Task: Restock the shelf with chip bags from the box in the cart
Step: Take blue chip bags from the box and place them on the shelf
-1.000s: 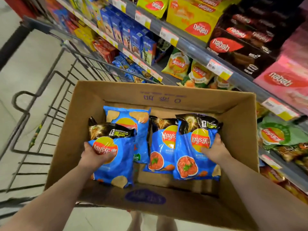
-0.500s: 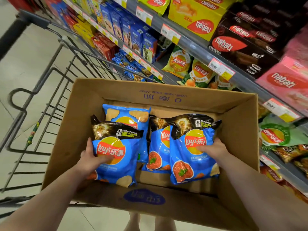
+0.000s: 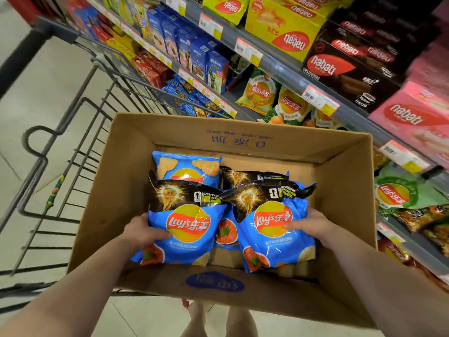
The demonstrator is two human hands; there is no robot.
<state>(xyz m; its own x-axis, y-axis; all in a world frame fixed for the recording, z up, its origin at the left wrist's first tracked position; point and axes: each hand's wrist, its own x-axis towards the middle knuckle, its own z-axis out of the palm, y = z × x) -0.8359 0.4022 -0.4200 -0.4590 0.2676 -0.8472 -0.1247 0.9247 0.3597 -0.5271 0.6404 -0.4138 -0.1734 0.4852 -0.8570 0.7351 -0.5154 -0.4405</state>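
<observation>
An open cardboard box (image 3: 345, 190) sits in the wire cart (image 3: 73, 147). My left hand (image 3: 143, 232) grips a blue chip bag (image 3: 187, 227) by its left edge, held above the box floor. My right hand (image 3: 308, 223) grips a second blue chip bag (image 3: 269, 229) by its right edge. Both bags have black tops and stand side by side, tilted toward me. Behind them lie two more bags: a blue bag (image 3: 184, 166) at the back left and another blue bag (image 3: 252, 175) partly hidden at the back right.
The shelf unit (image 3: 279, 62) runs along the right, with price tags on its edges. Green and yellow chip bags (image 3: 289, 103) stand on a lower shelf beyond the box. Wafer boxes (image 3: 340, 66) fill the shelf above. More bags (image 3: 396, 193) sit at the right.
Both hands have lifted their bags up and toward me, out of the row in the box. The two bags have come closer together.
</observation>
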